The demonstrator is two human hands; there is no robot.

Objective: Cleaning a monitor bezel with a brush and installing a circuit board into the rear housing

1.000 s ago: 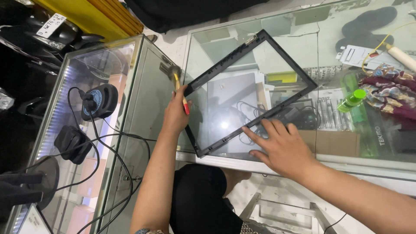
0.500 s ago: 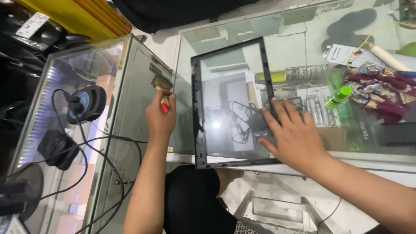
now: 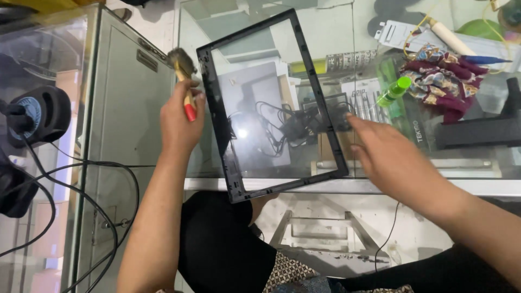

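Black-framed glass panel (image 3: 271,108) lies flat on your glass worktop (image 3: 477,179), its near corner hanging just past the front edge above your lap. Compared with half a second ago it sits rotated: the long sides now lean up and to the right, and a second ago the frame was turned further still, like a diamond. So you are turning the panel as you work round its border.

Your left hand (image 3: 179,122) is clenched on a small brush (image 3: 183,81) with a red handle end, bristles up, just beside the panel's left edge rather than over the glass. Your right hand (image 3: 391,160) is released, fingers spread, touching or hovering at the right edge; I cannot tell which. Earlier it pressed flat on the glass.

Further right lie a green bottle (image 3: 395,91) and a patterned cloth (image 3: 450,76). Left of you, black cables (image 3: 81,179) trail over the second glass case (image 3: 130,70).
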